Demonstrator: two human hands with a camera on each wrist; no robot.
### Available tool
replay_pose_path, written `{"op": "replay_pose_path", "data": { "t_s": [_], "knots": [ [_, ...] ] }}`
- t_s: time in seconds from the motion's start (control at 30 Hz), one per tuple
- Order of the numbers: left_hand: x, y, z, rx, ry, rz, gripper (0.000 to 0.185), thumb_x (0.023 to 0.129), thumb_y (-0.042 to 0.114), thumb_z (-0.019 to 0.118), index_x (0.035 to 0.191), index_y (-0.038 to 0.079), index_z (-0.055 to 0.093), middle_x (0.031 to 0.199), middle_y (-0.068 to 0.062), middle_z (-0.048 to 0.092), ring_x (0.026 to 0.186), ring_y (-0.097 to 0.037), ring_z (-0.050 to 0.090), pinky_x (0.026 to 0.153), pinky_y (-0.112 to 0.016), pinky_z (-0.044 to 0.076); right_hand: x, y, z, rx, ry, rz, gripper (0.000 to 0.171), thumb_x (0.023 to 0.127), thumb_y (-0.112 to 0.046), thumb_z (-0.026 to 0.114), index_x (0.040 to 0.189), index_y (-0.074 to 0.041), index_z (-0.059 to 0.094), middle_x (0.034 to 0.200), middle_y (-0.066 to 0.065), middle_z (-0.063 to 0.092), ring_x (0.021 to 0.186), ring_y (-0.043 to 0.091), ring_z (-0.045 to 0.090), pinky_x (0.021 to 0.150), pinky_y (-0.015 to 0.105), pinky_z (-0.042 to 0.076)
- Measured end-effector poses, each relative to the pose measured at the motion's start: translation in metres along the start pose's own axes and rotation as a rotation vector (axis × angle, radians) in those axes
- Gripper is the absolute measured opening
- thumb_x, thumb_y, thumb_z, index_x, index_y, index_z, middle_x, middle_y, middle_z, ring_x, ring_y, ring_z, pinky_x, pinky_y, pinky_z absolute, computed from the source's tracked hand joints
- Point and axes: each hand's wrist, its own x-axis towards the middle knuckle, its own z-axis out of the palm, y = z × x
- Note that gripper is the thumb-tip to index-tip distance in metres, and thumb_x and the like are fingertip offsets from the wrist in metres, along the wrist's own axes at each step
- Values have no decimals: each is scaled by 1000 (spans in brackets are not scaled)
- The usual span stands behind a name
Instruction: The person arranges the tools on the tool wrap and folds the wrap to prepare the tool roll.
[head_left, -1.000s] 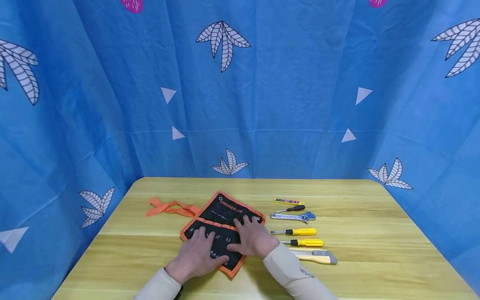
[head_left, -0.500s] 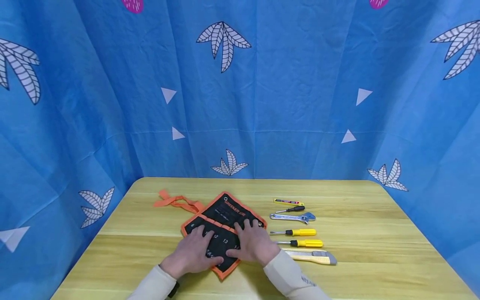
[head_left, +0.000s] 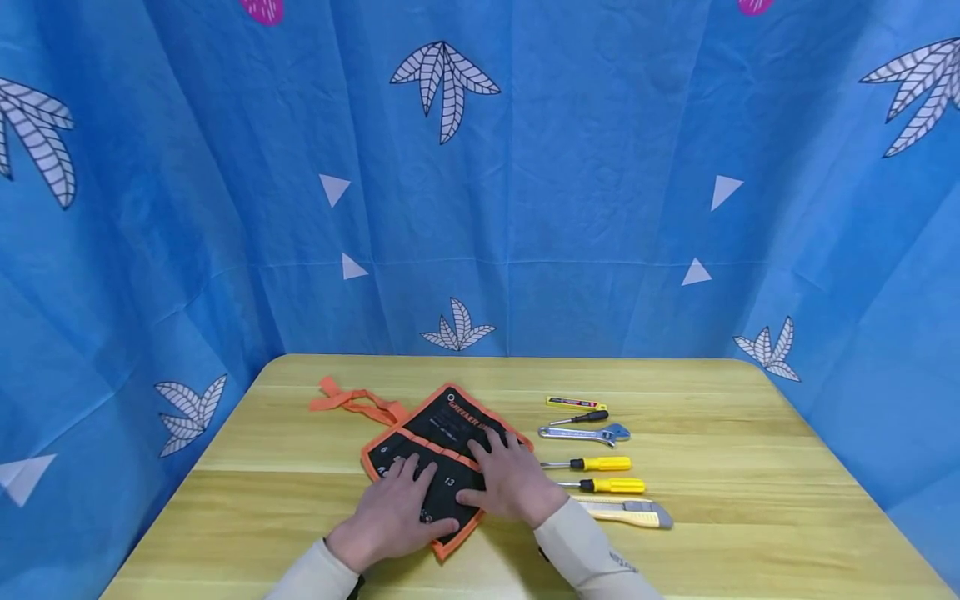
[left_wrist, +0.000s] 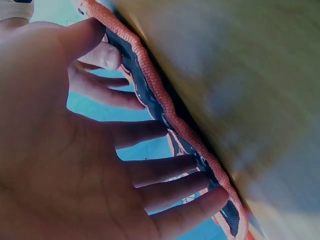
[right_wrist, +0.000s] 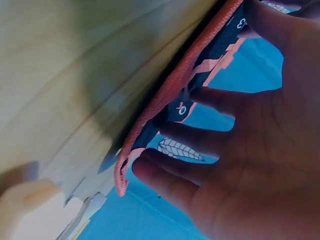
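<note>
Your left hand [head_left: 393, 510] and right hand [head_left: 516, 483] both rest on the black, orange-trimmed tool pouch [head_left: 444, 463], fingers spread and extended across its face. The pouch lies askew on the wooden table [head_left: 750, 500], nearer the left edge than the right, its orange tie strap [head_left: 364, 402] reaching toward the far left corner. To its right, counting from the far edge, you have a small yellow case [head_left: 576, 403], black-handled screwdriver [head_left: 588, 417], adjustable wrench [head_left: 587, 434], two yellow-handled screwdrivers [head_left: 611, 463] and utility knife [head_left: 636, 512].
</note>
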Motion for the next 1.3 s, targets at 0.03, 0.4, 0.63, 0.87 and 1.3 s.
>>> {"op": "replay_pose_path", "data": {
  "t_s": [0.03, 0.4, 0.63, 0.87, 1.3],
  "knots": [
    [0, 0, 1, 1, -1, -2, 93, 86, 69, 68, 149, 3, 51, 155, -28, 42, 143, -51, 39, 110, -67, 40, 0, 1, 0, 7, -6, 0, 83, 90, -70, 61, 155, -20, 47, 160, 14, 41, 145, 41, 41, 112, 58, 42],
    [3, -2, 4, 10, -24, -1, 92, 86, 68, 69, 150, 4, 50, 156, -28, 41, 143, -50, 39, 110, -66, 40, -4, 2, -1, 20, -36, 3, 82, 90, -69, 62, 154, -20, 48, 159, 14, 44, 143, 41, 43, 112, 57, 43],
    [4, -4, 2, 26, -14, -3, 92, 87, 70, 66, 148, 3, 52, 155, -28, 42, 144, -50, 37, 111, -67, 39, -5, 4, -4, 25, -15, -15, 78, 92, -67, 62, 151, -17, 51, 155, 13, 48, 142, 38, 45, 113, 54, 44],
    [1, -1, 2, 16, 20, -16, 91, 87, 69, 67, 148, 3, 52, 155, -28, 42, 144, -49, 38, 110, -67, 39, -4, 9, -4, 27, 51, -71, 75, 93, -61, 66, 149, -14, 53, 153, 15, 49, 141, 39, 46, 111, 52, 45],
    [-2, 3, 5, 38, 7, -18, 90, 88, 69, 66, 148, 3, 52, 152, -30, 44, 140, -49, 43, 105, -67, 43, 0, 10, 2, 35, 2, -81, 77, 94, -62, 63, 155, -17, 47, 160, 13, 43, 148, 37, 38, 118, 52, 37]
  ]
}}
